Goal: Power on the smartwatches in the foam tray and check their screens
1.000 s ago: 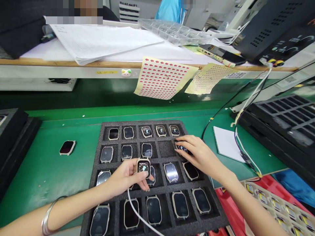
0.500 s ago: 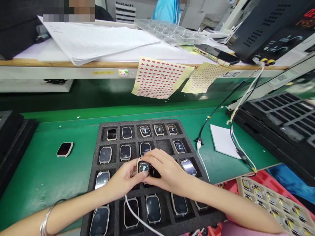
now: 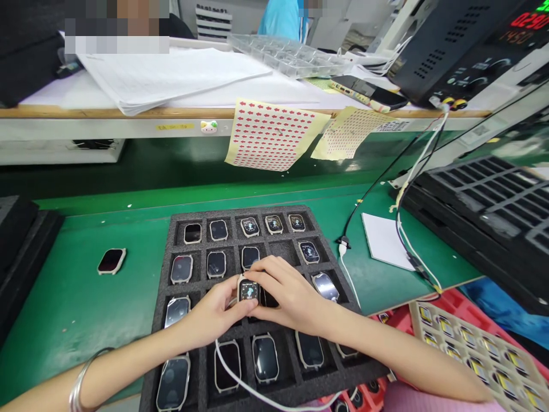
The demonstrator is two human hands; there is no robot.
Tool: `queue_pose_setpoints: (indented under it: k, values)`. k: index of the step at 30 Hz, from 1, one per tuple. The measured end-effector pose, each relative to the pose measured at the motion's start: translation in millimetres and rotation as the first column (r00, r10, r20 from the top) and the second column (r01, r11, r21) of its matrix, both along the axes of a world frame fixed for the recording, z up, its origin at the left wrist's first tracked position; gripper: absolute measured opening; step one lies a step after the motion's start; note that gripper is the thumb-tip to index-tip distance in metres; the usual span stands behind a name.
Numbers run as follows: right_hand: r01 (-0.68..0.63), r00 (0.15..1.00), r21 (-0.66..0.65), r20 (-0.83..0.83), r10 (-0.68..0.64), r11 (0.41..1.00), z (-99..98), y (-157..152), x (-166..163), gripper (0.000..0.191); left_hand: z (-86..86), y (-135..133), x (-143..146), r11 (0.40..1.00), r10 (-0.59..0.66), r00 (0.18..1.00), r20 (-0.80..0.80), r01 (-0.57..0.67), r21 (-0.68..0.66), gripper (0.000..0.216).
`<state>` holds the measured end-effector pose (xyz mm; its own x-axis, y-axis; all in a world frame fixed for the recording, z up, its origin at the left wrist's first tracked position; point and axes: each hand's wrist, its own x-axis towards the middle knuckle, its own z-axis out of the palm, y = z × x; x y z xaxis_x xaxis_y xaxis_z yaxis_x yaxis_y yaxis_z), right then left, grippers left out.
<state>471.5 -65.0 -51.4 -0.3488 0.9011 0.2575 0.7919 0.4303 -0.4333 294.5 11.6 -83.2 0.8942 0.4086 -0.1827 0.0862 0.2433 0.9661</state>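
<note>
Between my two hands is a smartwatch [image 3: 249,290] without a strap, its lit face turned up toward me. My left hand [image 3: 218,306] grips it from the left, the thumb across its lower edge. On the other side, my right hand [image 3: 291,294] pinches it with fingers and thumb. A white cable [image 3: 240,382] runs down from under my left hand; where it meets the watch is hidden. Below lies a black foam tray [image 3: 281,252] whose compartments hold several strapless watches, some with lit faces. My hands cover part of its middle.
A lone watch [image 3: 111,261] lies on the green bench left of the tray. Black foam stacks [image 3: 26,257] stand far left. To the right are a white pad [image 3: 387,243], hanging cables and black trays [image 3: 476,206]. A beige tray [image 3: 480,355] sits lower right. A power supply [image 3: 463,63] stands on the shelf.
The whole view has shifted slightly. Both hands keep the same grip on the watch. More of the white cable shows below the tray, and the power supply's display is more in view.
</note>
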Motion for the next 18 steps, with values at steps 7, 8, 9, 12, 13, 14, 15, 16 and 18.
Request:
queue_pose_setpoints:
  k: [7, 8, 9, 12, 13, 14, 15, 16, 18]
  values:
    - [0.020, 0.957, -0.068, -0.287, -0.039, 0.997, 12.2, 8, 24, 0.041, 3.3, -3, -2, 0.993, -0.044, 0.999, -0.027, 0.041, -0.114, 0.042]
    - [0.074, 0.949, -0.074, -0.303, -0.093, 0.995, 12.7, 10, 34, 0.041, 4.2, -3, -2, 0.993, -0.042, 0.999, -0.033, 0.039, -0.107, 0.037]
    - [0.130, 0.949, -0.077, -0.280, -0.146, 0.989, 12.2, 12, 45, 0.039, 5.1, -2, -2, 0.995, -0.043, 0.998, -0.043, 0.038, -0.097, 0.032]
    - [0.222, 0.973, -0.090, -0.046, -0.227, 0.971, 7.5, 14, 71, 0.033, 8.2, 1, -4, 0.991, -0.066, 0.994, -0.086, 0.055, -0.124, 0.027]
    - [0.224, 0.974, -0.101, 0.043, -0.220, 0.969, 7.0, 12, 76, 0.034, 9.3, 3, -4, 0.987, -0.078, 0.993, -0.090, 0.064, -0.149, 0.028]
    - [0.221, 0.970, -0.109, 0.125, -0.207, 0.969, 7.9, 10, 79, 0.037, 10.3, 4, -6, 0.982, -0.087, 0.993, -0.083, 0.071, -0.175, 0.029]
    - [0.216, 0.962, -0.104, 0.194, -0.193, 0.971, 10.2, 9, 78, 0.040, 11.1, 4, -7, 0.977, -0.091, 0.994, -0.066, 0.076, -0.198, 0.029]
    - [0.207, 0.951, -0.093, 0.251, -0.178, 0.974, 13.7, 8, 74, 0.040, 11.5, 5, -9, 0.974, -0.088, 0.995, -0.045, 0.076, -0.213, 0.029]
    - [0.171, 0.936, -0.075, 0.323, -0.138, 0.982, 21.7, 11, 61, 0.034, 11.0, 5, -13, 0.973, -0.061, 0.998, -0.033, 0.052, -0.225, 0.032]
